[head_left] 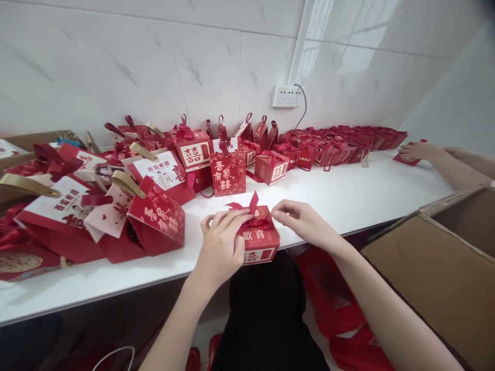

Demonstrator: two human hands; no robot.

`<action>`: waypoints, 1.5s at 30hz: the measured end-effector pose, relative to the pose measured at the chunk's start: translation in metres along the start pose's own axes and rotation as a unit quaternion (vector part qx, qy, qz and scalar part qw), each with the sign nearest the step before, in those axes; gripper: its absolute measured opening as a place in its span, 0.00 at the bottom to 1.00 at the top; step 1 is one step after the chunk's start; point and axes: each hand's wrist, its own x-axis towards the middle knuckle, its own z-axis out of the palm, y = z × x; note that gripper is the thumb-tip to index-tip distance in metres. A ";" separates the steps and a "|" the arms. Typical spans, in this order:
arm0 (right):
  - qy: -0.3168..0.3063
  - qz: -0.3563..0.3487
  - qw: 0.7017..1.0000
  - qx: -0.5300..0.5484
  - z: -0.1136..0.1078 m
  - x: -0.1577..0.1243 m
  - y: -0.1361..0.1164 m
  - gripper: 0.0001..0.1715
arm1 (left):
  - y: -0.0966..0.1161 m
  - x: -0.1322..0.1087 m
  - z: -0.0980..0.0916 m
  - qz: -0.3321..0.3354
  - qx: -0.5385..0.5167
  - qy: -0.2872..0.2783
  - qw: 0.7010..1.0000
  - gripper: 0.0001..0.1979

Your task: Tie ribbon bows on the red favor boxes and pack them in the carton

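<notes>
A small red gift box (pixel 258 245) with gold characters and a red ribbon bow (pixel 247 206) on top sits at the front edge of the white table (pixel 348 198). My left hand (pixel 221 242) wraps round the box's left side, fingers closed on its top. My right hand (pixel 299 219) pinches the ribbon at the box's right top corner.
Several red gift boxes and bags (pixel 154 170) crowd the table's left and back. A row of flat red bags (pixel 348 139) runs along the wall. Another person's hand (pixel 415 151) rests at the far right. An open cardboard carton (pixel 444 268) stands to my right.
</notes>
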 end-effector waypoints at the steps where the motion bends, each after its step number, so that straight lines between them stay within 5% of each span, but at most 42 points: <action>1: -0.015 -0.013 1.000 -0.014 0.003 -0.006 -0.005 0.15 | 0.000 0.000 0.000 -0.004 -0.001 -0.001 1.000 0.22; 4: -0.009 -0.036 0.998 -0.041 0.011 -0.006 -0.010 0.14 | 0.001 -0.001 0.001 -0.016 -0.013 0.001 1.000 0.23; 9: 0.015 0.005 1.000 -0.011 0.003 0.034 0.002 0.14 | 0.001 -0.002 0.003 -0.028 -0.033 0.005 0.999 0.24; 13: -0.175 0.077 0.967 0.165 -0.005 0.065 0.015 0.21 | 0.001 -0.002 0.002 -0.034 -0.037 0.005 0.999 0.23; 15: -0.218 0.071 0.954 0.194 -0.006 0.073 0.018 0.20 | 0.001 -0.002 0.002 -0.034 -0.035 0.004 0.999 0.22; 29: -0.112 -0.043 0.981 0.152 0.004 0.091 0.010 0.05 | 0.002 -0.003 0.002 -0.030 -0.039 -0.001 0.999 0.22; 45: -0.102 0.070 0.972 0.201 0.019 0.087 0.036 0.03 | -0.001 -0.004 0.003 -0.014 -0.011 -0.010 1.000 0.22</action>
